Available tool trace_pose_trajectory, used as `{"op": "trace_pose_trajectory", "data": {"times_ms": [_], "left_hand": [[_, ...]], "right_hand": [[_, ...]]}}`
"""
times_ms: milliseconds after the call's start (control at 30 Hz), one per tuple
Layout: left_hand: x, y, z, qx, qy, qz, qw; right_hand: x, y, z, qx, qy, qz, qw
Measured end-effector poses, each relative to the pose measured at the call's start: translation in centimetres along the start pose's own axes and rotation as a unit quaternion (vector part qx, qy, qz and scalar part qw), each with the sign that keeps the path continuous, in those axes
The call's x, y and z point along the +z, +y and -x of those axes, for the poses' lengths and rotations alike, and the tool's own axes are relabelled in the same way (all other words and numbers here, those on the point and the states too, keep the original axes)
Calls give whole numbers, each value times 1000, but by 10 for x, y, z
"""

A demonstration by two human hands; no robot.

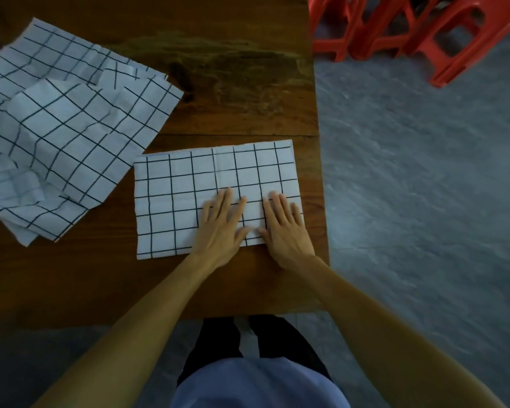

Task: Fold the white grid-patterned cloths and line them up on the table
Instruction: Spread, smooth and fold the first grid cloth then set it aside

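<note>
A white cloth with a black grid (pixel 183 187) lies folded into a flat rectangle near the table's right edge. My left hand (pixel 223 228) and my right hand (pixel 284 228) both rest flat on its near right part, palms down, fingers spread, thumbs almost touching. Neither hand grips anything. To the left, a loose pile of unfolded, crumpled grid cloths (pixel 62 128) spreads over the table and runs off the left side of the view.
The dark wooden table (pixel 233 83) ends at its right edge close to the folded cloth; grey floor lies beyond. Red plastic stools (pixel 409 33) stand at the top right. My legs and blue shirt show below the table's near edge.
</note>
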State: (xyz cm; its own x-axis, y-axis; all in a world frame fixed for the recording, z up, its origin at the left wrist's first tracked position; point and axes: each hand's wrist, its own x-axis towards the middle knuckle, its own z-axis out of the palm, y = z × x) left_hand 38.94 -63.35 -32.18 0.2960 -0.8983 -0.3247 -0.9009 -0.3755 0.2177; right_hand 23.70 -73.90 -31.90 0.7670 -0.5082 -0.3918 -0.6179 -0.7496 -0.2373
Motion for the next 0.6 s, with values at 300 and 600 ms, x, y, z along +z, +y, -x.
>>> {"op": "trace_pose_trajectory", "data": {"times_ms": [300, 600], "left_hand": [[4, -4, 3, 11, -2, -5, 1000], [-1, -19, -2, -26, 55, 14, 998]], "right_hand": [[1, 7, 19, 31, 5, 15, 999], [-11, -36, -35, -15, 44, -45, 998]]}}
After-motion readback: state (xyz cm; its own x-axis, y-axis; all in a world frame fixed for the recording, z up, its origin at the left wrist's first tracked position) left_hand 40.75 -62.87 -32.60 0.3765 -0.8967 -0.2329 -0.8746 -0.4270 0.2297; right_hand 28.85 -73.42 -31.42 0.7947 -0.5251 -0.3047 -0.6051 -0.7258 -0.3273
